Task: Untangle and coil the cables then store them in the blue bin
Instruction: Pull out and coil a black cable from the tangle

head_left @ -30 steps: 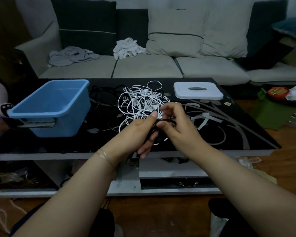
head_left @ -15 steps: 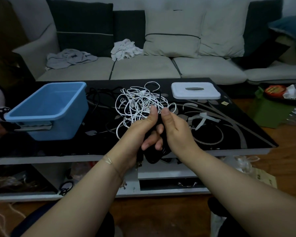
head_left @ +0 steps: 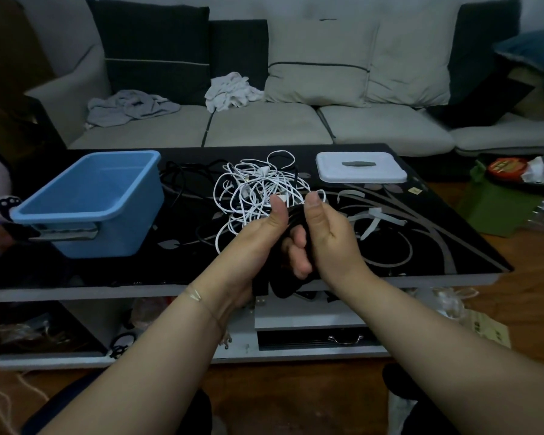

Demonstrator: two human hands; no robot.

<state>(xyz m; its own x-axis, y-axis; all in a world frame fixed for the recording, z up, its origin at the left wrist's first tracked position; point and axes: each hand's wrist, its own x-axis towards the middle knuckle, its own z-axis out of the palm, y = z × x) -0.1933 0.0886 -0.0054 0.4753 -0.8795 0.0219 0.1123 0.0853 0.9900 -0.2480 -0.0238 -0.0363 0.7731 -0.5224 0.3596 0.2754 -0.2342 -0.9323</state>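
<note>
At centre frame, over the near edge of the black glass table, I hold a bundle of black cable between both hands: my left hand is curled around it with the thumb raised, and my right hand grips it from the other side, thumb up too. The loops hang dark below my fingers, and I cannot tell how neatly they are wound. Just behind my hands, in the middle of the frame, lies the white cable tangle, with more black cable to its left, beside the blue bin at left of frame; the bin looks empty. A white lid sits at right of centre. The risk, as I judge it: slack loops could spring apart if either grip loosens, and a strand snagged in the white tangle could drag it along towards the bin.
</note>
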